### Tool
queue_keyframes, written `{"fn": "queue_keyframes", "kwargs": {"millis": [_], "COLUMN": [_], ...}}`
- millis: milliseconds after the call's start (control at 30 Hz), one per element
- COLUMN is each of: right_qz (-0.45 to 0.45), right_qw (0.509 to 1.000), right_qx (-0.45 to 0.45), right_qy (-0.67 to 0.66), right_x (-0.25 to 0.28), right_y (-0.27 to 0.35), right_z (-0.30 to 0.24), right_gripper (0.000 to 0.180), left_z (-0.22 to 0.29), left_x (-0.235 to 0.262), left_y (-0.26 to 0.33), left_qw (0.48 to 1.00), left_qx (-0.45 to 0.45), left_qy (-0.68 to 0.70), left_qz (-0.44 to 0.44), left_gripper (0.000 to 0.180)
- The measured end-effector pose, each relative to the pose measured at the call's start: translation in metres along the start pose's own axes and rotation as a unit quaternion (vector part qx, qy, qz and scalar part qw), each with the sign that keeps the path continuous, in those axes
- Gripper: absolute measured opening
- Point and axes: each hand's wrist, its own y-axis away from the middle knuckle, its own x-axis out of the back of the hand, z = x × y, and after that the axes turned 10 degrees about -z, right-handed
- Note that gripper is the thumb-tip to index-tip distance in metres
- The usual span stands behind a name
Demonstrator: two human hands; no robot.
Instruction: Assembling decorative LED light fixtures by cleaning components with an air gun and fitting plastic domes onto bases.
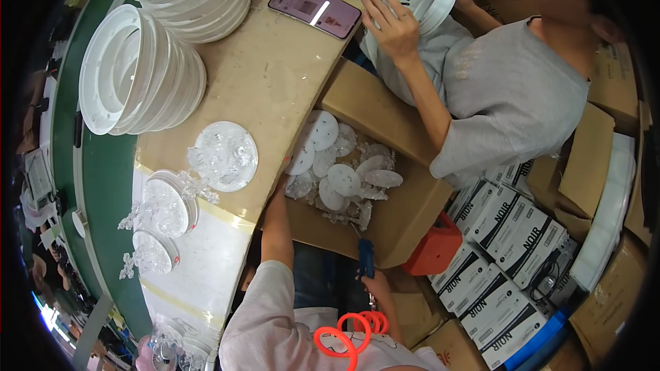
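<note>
Left hand [287,173] reaches into the cardboard box [385,223] of clear plastic discs [342,178] (grip hidden under table edge). Right hand [376,283] is closed on a blue tool [366,257]. Discs look light, brittle; take by the rim.

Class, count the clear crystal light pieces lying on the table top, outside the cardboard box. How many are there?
3. One crystal disc lies near the table's middle; two more lie toward the table's near left edge. Others, lower down, are too blurred to count.

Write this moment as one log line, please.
left hand: inside cardboard box, at clear discs | right hand: gripping blue tool | co-worker: holding white ring
</note>
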Motion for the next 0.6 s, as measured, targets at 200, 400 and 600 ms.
{"fn": "queue_keyframes", "kwargs": {"millis": [200, 400, 600], "right_qz": [0.010, 0.003, 0.037], "right_qw": [0.999, 0.998, 0.997], "right_qx": [0.022, 0.032, 0.056], "right_qy": [-0.031, -0.044, -0.049], "right_x": [0.000, -0.009, 0.003], "right_y": [-0.001, 0.000, -0.016], "right_z": [0.008, -0.004, -0.013], "right_gripper": [0.026, 0.024, 0.029], "left_z": [-0.007, -0.019, -0.003], "left_x": [-0.004, 0.001, -0.040], "left_y": [0.010, 0.046, 0.113], "left_qw": [0.999, 0.995, 0.995], "left_qx": [-0.022, -0.049, 0.095], "left_qy": [0.044, 0.083, 0.023], "left_qz": [-0.013, -0.013, -0.022], "left_gripper": [0.034, 0.035, 0.045]}}
